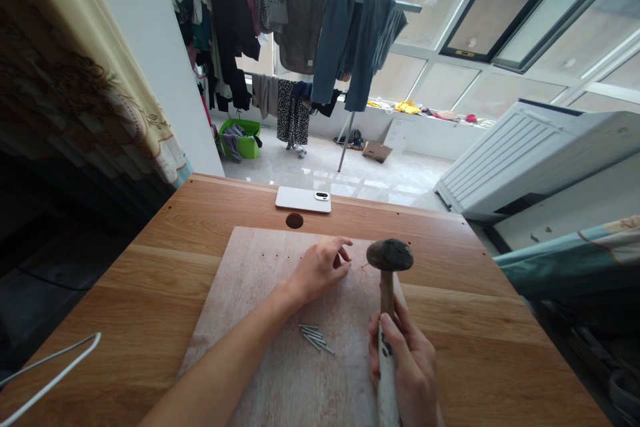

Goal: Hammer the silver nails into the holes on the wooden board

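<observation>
My right hand (407,357) grips the pale, worn handle of a hammer (390,255), whose dark head is raised above the right edge of a whitish wooden board (270,380). Over the upper part of that board is my left hand (323,268), fingers curled and thumb drawn in at what looks like a small nail (351,261); the fingers partly hide it. Between that hand and the hammer head a thin, nail-like thing (365,265) stands out from the board. Several loose nails (315,337) lie in a small pile below my left wrist. A row of small dark dots (277,255) runs left of my left hand.
The board lies on a brown wooden table (480,333). Beyond it are a white phone (303,199) and a round hole (295,221). A white cable (60,373) crosses the left corner. Behind stand a laundry rack (343,153) and a green basket (249,146).
</observation>
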`<state>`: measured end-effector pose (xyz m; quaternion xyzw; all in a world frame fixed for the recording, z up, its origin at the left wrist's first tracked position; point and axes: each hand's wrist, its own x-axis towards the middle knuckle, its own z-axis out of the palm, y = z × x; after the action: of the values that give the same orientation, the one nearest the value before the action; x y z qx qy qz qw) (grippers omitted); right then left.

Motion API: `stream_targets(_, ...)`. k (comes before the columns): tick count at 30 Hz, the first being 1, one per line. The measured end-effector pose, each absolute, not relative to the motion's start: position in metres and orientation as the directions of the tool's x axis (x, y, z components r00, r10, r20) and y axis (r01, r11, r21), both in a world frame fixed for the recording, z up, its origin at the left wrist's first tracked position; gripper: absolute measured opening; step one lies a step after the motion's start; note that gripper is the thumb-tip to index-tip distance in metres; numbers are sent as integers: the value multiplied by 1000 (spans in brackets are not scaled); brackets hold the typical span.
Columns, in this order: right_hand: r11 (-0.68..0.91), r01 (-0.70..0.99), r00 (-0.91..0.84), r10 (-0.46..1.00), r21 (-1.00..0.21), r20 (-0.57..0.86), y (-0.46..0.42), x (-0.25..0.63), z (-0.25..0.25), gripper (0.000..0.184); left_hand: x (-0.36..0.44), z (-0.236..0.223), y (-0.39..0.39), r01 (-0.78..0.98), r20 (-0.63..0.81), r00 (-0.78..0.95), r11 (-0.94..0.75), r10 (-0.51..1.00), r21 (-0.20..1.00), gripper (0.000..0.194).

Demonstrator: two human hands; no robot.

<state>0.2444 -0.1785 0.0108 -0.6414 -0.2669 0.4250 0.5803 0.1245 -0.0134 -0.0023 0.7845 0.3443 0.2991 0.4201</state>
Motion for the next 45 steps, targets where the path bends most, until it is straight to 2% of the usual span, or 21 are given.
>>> stream_targets(3, -217, -174, 527, 803, -960, -277, -174, 248, 13, 42, 115, 12, -19, 306, 243, 595, -496, 766, 813, 31)
stream_targets(5, -239, -190, 534, 789, -952, -304, -170, 249, 17, 45, 101, 28, -28, 338, 291, 656, -615, 697, 712, 23)
stream_targets(7, -259, -214, 540, 772, -942, -335, -168, 250, 21, 48, 83, 44, -40, 381, 216, 768, -701, 603, 603, 19)
stream_targets(9, -274, -229, 540, 763, -934, -356, -167, 250, 23, 49, 66, 55, -53, 397, 59, 870, -767, 489, 503, 18)
stream_targets(12, -292, -205, 516, 779, -934, -357, -167, 250, 22, 51, 53, 58, -71, 439, -93, 894, -817, 438, 373, 15)
stream_targets(19, -267, -192, 509, 796, -944, -329, -171, 251, 16, 47, 61, 50, -85, 456, -134, 889, -822, 437, 341, 16)
stream_targets(21, -253, -194, 515, 796, -948, -318, -170, 252, 14, 47, 63, 54, -82, 431, -121, 901, -833, 415, 348, 15)
stream_targets(23, -251, -206, 515, 794, -946, -323, -169, 253, 14, 48, 66, 58, -73, 404, -87, 910, -821, 405, 403, 14)
stream_targets(27, -262, -224, 502, 795, -939, -341, -169, 253, 14, 50, 71, 57, -43, 333, 21, 882, -655, 470, 679, 16)
stream_targets(29, -260, -221, 497, 799, -940, -338, -169, 253, 14, 50, 74, 51, -29, 313, 31, 863, -583, 503, 750, 16)
stream_targets(32, -257, -214, 494, 804, -942, -332, -169, 253, 14, 50, 77, 39, -15, 283, 19, 871, -533, 491, 797, 15)
stream_targets(34, -257, -214, 492, 805, -942, -331, -168, 254, 14, 50, 81, 30, -9, 225, 76, 843, -478, 532, 849, 16)
stream_targets(37, -264, -218, 491, 802, -940, -339, -168, 254, 14, 50, 87, 17, -1, 181, 201, 658, -411, 726, 894, 12)
stream_targets(40, -266, -220, 499, 796, -938, -343, -167, 252, 17, 51, 92, 5, 3, 213, 235, 484, -375, 843, 902, 9)
stream_targets(45, -279, -245, 520, 770, -928, -369, -167, 250, 22, 53, 89, -3, -2, 249, 249, 493, -409, 834, 878, 8)
